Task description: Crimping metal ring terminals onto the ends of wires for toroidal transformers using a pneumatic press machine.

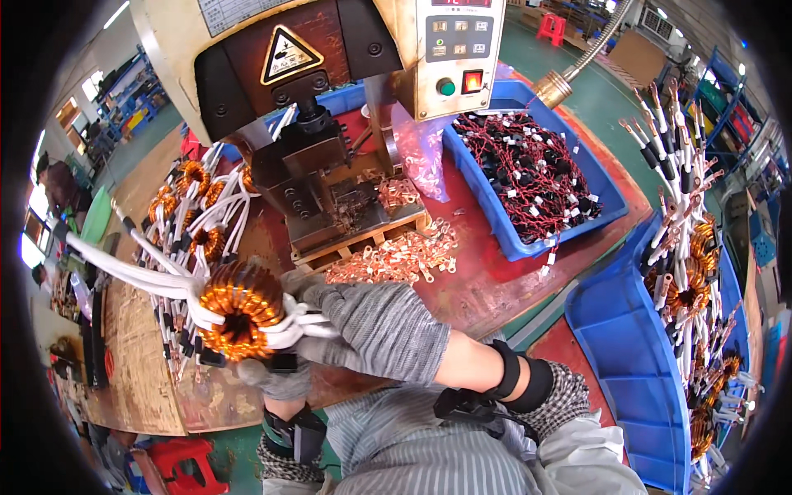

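A copper-wound toroidal coil (241, 290) with thick white leads is held up over the table's left part. My left hand (282, 382), in a grey knit glove, grips the coil from below; its fingers are partly hidden behind the coil and leads. From the right, my gloved right hand (367, 330) reaches across, closed around the short white leads (304, 325) on the coil's right side. Its fingertips are partly covered. Just beyond the hands lies a heap of copper ring lugs (400, 256), in front of the press's dark metal die block (301, 194).
The press housing (177, 49) overhangs the back. More coils (194, 177) with white leads are piled at the left. A blue bin (511, 235) of red-black wired parts stands back right; another blue bin (615, 346) with coils is at far right. A red stool (183, 466) stands below left.
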### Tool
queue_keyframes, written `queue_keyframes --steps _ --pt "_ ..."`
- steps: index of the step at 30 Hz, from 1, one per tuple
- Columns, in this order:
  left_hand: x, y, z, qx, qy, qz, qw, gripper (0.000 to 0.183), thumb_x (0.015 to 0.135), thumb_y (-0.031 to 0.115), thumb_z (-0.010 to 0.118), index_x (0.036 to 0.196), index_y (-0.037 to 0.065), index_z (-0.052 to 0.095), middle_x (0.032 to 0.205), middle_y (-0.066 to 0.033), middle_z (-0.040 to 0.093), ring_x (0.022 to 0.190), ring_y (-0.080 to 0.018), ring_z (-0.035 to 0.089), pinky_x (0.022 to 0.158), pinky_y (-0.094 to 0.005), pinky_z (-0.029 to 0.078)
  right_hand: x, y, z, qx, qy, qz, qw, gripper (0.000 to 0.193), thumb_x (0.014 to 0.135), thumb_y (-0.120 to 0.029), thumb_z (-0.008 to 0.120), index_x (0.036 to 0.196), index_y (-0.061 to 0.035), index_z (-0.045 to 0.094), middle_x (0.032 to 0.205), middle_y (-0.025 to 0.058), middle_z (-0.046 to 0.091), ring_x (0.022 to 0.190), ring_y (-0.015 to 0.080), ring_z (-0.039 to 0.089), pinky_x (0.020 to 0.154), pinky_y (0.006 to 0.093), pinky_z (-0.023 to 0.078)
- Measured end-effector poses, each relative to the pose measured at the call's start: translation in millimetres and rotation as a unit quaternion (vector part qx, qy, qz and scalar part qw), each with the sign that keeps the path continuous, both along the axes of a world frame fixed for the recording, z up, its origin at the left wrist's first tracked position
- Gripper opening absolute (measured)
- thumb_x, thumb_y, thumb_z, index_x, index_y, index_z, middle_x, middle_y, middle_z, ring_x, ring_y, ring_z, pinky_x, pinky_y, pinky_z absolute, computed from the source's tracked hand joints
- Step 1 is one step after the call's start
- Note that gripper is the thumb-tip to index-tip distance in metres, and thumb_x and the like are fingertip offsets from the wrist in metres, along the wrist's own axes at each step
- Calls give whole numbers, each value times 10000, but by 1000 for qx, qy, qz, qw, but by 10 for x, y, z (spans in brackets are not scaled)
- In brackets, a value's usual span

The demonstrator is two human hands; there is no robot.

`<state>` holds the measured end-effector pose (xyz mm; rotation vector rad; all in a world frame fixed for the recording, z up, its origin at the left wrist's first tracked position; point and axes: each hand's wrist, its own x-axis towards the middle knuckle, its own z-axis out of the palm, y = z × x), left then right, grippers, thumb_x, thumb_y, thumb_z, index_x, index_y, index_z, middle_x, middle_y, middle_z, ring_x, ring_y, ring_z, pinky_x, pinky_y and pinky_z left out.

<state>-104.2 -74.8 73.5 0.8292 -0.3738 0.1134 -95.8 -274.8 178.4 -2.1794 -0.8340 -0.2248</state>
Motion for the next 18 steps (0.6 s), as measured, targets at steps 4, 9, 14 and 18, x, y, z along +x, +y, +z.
queue_keyframes --steps 4,9,14,18 --pt "222 231 -3 -227 2 -5 974 943 647 694 530 1300 54 301 1275 -129 391 1119 -283 426 962 -433 355 51 -143 -43 -72 64 9 995 358 832 -314 502 1014 -7 516 834 151 585 632 308 585 498 370 456" --pt "344 232 244 -122 -36 -177 976 910 613 496 689 1299 45 297 1272 -115 399 1166 -249 380 982 -410 347 346 -193 -348 -31 -150 36 988 375 838 -439 467 889 -80 564 503 116 461 421 244 499 390 353 377" --pt "515 173 152 -144 -21 -167 975 890 618 539 672 1289 66 329 1250 -113 427 1125 -258 428 970 -426 362 436 -167 -448 -122 -81 -53 988 447 854 -491 400 799 -80 569 499 88 484 413 256 492 386 355 363" --pt "602 191 13 -179 -23 -176 968 880 621 564 662 1283 78 348 1237 -113 444 1101 -264 457 963 -435 370 342 -296 -529 12 -64 -12 998 179 831 -225 493 905 -72 549 784 122 563 600 283 557 507 378 433"
